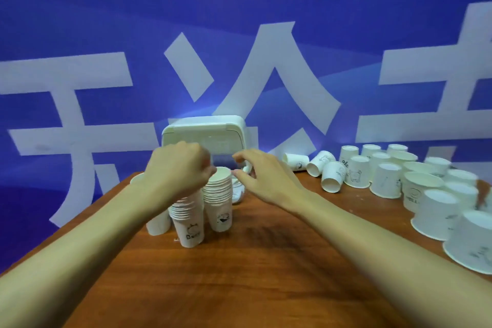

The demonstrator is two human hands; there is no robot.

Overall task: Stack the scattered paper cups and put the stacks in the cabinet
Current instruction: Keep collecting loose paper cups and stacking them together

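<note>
- In the head view, we see our left hand (177, 168) curled over the tops of the paper cup stacks; its fingertips are pinching the rim of the taller stack (218, 200), which stands upright near the middle of the wooden table (239, 274).
- A shorter stack (187, 221) stands just beside it on the left and touches it. Our hand hides the top of this one, so we cannot tell if we hold it also.
- One more cup (158, 221) stands behind our left forearm, mostly hidden.
- Our right hand (262, 178) hovers to the right of the taller stack with fingers spread and slightly bent. It holds nothing, as far as we can see.
- Many loose cups (386, 180) wait on the right side of the table, most upside down, and some lying on their sides (319, 164) near the far edge.
- The white cabinet (203, 136) stands behind the stacks, against the blue wall (106, 21). We cannot tell if its door is open.
- We think the main risk is tipping: the two stacks stand close, so a push on one rim can knock over the other.
- If we lift the taller stack only by the top rim, the lower cups may slip off, because nested cups hold loosely.
- Our right sleeve-less forearm may also sweep the near cups off the table edge.
</note>
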